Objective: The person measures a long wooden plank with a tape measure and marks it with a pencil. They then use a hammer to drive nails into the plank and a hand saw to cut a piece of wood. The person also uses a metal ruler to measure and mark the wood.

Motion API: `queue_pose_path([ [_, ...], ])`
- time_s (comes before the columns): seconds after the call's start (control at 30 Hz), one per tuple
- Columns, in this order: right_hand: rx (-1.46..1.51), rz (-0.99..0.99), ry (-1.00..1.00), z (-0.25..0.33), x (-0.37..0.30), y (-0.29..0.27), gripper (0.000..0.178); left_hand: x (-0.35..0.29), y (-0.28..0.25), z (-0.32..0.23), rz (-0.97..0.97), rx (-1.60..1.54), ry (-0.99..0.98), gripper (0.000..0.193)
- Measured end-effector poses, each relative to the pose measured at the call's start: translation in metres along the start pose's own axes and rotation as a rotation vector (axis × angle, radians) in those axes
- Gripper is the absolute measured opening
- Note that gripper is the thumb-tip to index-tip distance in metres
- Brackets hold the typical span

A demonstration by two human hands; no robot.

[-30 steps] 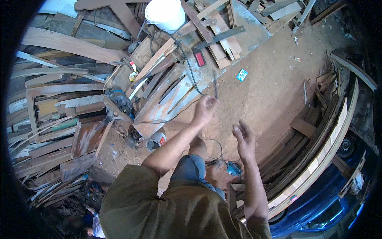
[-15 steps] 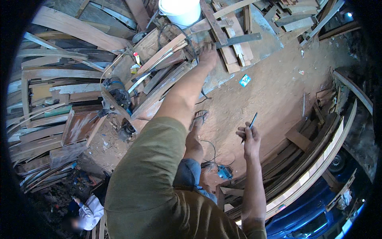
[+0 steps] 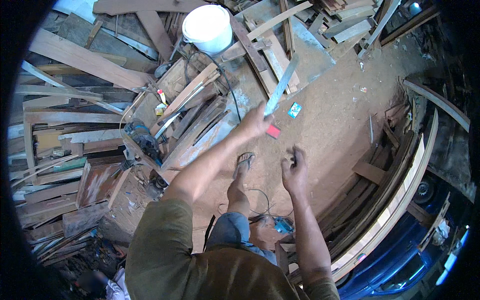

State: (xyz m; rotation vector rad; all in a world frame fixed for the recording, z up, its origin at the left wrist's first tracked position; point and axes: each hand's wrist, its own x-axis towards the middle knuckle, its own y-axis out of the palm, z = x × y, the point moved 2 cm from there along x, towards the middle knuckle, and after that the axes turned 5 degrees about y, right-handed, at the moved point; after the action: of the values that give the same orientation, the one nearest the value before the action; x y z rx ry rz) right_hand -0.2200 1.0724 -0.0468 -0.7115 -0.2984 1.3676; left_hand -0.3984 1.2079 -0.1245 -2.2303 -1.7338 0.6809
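Note:
Raised over the workbench edge, my left hand is closed round a straightedge, a long flat metal strip. Its grey-blue length points up and away, and a red piece shows on the near side of the hand. My right hand, over the dirt floor, has its thumb and fingers curled together. A dark end of a pen shows between them; the rest is hidden by the fingers. Beyond the left hand lie several boards on the low bench.
A white bucket stands at the back of the bench. A power tool sits at its left, by stacked planks. A blue corded tool is on the floor. Long curved boards and a blue car are at right.
My left hand has lifted the straightedge off the boards, drawn it nearer and swung it upright. The right hand has come left and up, and the pen has turned. The view has shifted.

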Motion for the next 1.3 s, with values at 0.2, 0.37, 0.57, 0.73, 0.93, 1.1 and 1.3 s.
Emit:
queue_pose_path([
  [0.2,-0.286,0.24,-0.079,0.074,0.034,0.007,0.053,-0.058,-0.011,-0.05,0.262,-0.768,-0.133,0.026],
  [0.37,-0.062,0.313,-0.008,0.061,0.009,0.013,0.037,-0.059,-0.032,-0.016,0.29,-0.824,-0.143,0.029],
  [0.57,-0.086,0.389,0.228,0.024,-0.049,0.004,0.03,-0.071,-0.043,0.046,0.019,-0.67,-0.248,0.031],
  [0.73,-0.013,0.318,0.301,-0.001,-0.079,-0.003,0.029,-0.023,-0.047,0.079,-0.04,-0.41,-0.287,0.03],
  [0.93,-0.033,0.364,0.421,-0.004,-0.08,-0.014,0.034,0.157,-0.035,0.102,-0.285,-1.004,-0.592,0.049],
  [1.1,0.123,0.276,0.493,-0.012,-0.092,-0.038,0.032,0.186,-0.015,0.073,-0.292,-1.292,-0.422,0.024],
  [1.3,0.509,0.052,0.616,-0.013,-0.11,-0.074,0.021,-0.009,0.012,-0.04,0.137,-1.456,-0.301,0.028],
])
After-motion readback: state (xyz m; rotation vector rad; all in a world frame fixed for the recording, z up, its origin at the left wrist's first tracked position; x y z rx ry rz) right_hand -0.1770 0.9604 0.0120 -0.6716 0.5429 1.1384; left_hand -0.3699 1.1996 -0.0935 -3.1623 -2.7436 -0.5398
